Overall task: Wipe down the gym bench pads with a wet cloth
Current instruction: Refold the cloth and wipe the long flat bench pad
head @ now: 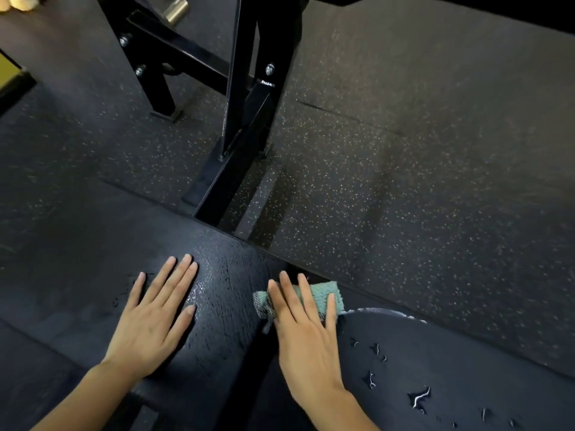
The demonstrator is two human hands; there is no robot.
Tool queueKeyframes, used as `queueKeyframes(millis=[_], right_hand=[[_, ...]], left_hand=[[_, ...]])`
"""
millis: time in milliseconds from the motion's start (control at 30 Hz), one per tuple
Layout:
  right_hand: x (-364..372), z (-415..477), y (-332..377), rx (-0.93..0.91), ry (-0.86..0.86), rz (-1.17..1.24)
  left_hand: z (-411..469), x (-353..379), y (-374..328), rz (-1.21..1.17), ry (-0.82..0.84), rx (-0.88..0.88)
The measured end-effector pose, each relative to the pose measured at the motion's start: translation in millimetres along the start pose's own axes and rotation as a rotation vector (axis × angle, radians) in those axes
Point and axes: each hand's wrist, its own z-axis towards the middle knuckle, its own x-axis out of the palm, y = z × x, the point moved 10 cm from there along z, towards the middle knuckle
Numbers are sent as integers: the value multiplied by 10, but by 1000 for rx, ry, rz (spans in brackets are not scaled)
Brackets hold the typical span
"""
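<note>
Both forearms reach forward. Left hand (152, 318) lies flat, fingers straight and spread, on the wet bench pad (227, 275). Right hand (308, 334) presses the folded teal cloth (322, 290) with straight fingers at the pad's far edge, beside the torn seat pad (451, 368).

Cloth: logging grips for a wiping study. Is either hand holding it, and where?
Neither grips it. The right hand presses straight fingers on the middle of the cloth; the left hand lies flat on the pad.

Wet black bench pad (224, 275) under flat left hand (152, 315); teal cloth (322, 290) beside, under right hand (308, 334)
</note>
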Motion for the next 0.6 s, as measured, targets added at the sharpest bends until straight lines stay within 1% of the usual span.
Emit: queueKeyframes(millis=[133,233,333,400,500,600], right_hand=[[5,-198,-87,-5,37,-40],[15,-61,-46,-21,42,-40],[-14,204,32,-25,38,21],[13,319,60,-12,65,52],[50,363,84,7,94,76],[41,346,76,14,86,65]], left_hand=[[9,-6,-5,-14,13,13],[21,0,1,-30,8,5],[0,8,-2,-41,1,6],[6,1,-3,-44,5,12],[10,8,6,-50,13,11],[12,13,-1,-55,16,9]])
